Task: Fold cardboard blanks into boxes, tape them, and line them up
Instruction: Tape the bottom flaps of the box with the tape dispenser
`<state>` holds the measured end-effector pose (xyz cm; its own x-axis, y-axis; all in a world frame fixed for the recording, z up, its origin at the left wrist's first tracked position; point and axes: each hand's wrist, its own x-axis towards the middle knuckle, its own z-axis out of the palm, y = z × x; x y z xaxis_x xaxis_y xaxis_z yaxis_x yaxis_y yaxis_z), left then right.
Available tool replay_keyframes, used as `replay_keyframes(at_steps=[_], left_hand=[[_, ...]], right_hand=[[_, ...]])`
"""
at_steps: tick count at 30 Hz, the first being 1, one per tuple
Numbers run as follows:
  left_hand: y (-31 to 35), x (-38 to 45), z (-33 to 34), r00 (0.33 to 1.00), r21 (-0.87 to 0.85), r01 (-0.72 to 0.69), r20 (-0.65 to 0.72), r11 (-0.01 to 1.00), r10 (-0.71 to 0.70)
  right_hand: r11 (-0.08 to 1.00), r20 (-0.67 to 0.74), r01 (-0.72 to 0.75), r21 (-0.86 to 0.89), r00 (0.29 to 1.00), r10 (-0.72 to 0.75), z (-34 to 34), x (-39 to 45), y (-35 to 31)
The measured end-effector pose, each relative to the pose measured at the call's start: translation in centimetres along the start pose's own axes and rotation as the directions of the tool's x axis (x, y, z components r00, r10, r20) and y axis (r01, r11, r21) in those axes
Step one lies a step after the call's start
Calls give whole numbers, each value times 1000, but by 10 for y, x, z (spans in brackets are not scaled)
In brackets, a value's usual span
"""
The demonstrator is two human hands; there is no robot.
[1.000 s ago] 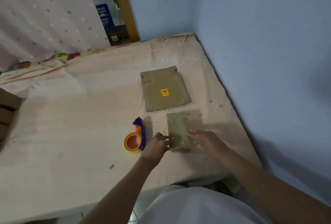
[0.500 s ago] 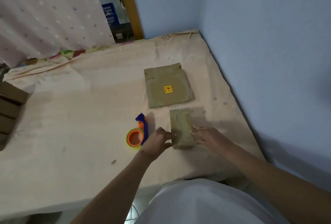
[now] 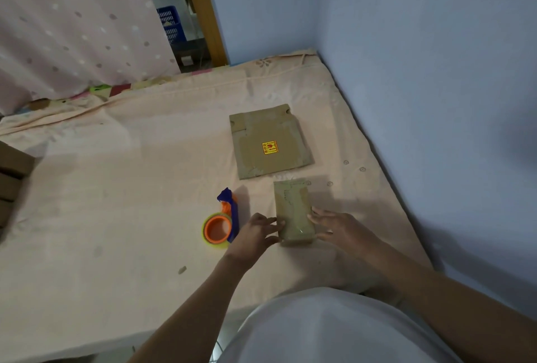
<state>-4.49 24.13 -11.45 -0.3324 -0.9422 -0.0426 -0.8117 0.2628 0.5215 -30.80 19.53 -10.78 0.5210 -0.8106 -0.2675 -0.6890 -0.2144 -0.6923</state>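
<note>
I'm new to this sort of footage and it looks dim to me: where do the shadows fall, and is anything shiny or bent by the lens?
Head view: dim, soft light; the tape dispenser and the folded box cast shadows to their right on the sheet; a small glint sits on the box's near end, between the left hand and right hand; the wide lens bows the wall corner; focus is slightly soft throughout.

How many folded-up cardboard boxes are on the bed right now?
1 certain: the small brown folded cardboard box between both hands, just nearer than the flat brown cardboard blank. Brown cardboard shapes at the left edge may be more.
</note>
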Motion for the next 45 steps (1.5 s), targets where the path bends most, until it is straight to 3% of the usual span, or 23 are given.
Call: replay_keyframes(at_steps=[4, 6, 13, 20, 26, 31, 37, 41, 45], left_hand=[[-2, -7, 13, 995, -84, 80, -51, 993, -84], [0, -10, 19, 990, -131, 109, -74, 985, -119], [10, -14, 33, 970, -202, 155, -155, 967, -188], [13, -18, 18, 989, -49, 98, -105, 994, -102], [22, 0, 3, 992, 20, 82, -93, 996, -80], [27, 9, 1, 991, 31, 127, -43, 991, -126], [24, 6, 11, 992, 87, 59, -112, 994, -49], [23, 4, 12, 994, 96, 5, -109, 995, 6], [21, 3, 7, 1000, 92, -14, -21, 996, 16]], right_hand=[[997, -57, -43, 71, 997, 47, 12, -4, 0], [998, -118, -39, 41, 992, 43, 17, -5, 0], [993, -140, -49, -103, 990, 34, 21, -6, -2], [984, -37, 36, -173, 998, -43, 20, -4, -11], [993, -156, 19, -117, 987, -38, 16, 3, -22], [977, -97, 13, -212, 995, -35, 16, 5, -29], [969, -82, 98, -225, 990, -119, 21, 2, -12], [990, -102, 75, -121, 991, -88, 25, 3, -10], [998, -82, 55, -2, 995, -55, 27, 4, -9]])
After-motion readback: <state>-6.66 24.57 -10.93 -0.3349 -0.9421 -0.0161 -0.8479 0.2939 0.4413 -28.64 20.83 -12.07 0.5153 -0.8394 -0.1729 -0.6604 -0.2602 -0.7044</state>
